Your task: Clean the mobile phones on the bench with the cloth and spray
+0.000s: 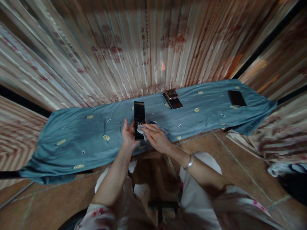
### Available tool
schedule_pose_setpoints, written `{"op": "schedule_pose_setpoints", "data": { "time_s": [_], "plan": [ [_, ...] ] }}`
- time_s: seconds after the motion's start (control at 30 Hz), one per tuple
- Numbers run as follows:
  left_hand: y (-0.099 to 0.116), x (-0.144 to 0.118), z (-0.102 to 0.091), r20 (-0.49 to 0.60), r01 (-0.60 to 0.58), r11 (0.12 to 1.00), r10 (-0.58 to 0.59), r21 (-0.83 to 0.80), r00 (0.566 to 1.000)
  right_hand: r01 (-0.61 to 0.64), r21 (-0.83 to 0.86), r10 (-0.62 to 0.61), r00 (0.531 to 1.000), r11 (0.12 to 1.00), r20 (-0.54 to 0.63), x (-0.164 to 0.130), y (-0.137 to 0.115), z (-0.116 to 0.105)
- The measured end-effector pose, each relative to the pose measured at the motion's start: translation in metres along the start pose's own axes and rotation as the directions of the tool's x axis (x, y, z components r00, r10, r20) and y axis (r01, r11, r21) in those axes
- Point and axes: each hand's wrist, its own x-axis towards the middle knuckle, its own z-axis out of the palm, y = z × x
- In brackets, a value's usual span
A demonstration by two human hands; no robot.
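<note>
An opened black flip phone (139,111) stands out over the blue-green cloth, its screen half away from me and its keypad half near me. My left hand (129,135) grips the lower half from the left side, thumb pointing up and apart from it. From the right, my right hand (157,138) presses a crumpled white wipe (140,129) onto the keypad with its fingertips. Partly hidden behind that hand lies a blue and greyish crinkled packet (164,129). The undersides of the fingers are out of sight.
Beyond my right hand, a brown patterned object (171,93) rests on dark flat devices (176,103). A black flat rectangular case (237,98) lies farther right. The cloth-covered table (96,134) backs onto a striped curtain (129,48). A dark bag-like thing (294,183) is on the floor.
</note>
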Motion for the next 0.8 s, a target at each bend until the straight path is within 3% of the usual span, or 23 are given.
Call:
{"op": "schedule_pose_setpoints", "data": {
  "time_s": [0.17,0.37,0.57,0.8],
  "plan": [
    [-0.013,-0.001,0.007,-0.001,0.044,0.999,-0.044,0.019,0.999,-0.025,-0.108,0.031,0.998,0.994,0.052,0.007,0.005,-0.001],
    [-0.018,-0.004,0.018,-0.036,0.156,0.983,-0.16,-0.097,0.986,-0.081,-0.117,0.087,0.995,0.99,0.044,0.017,0.013,-0.002],
    [-0.012,-0.003,0.02,-0.059,0.107,0.975,-0.121,-0.193,0.991,-0.204,0.07,0.208,0.977,0.976,-0.052,0.016,0.02,0.008],
    [-0.018,0.011,0.019,-0.146,0.055,0.984,-0.081,-0.17,0.986,-0.409,0.322,0.451,0.89,0.854,-0.065,0.012,0.022,0.033]
  ]
}}
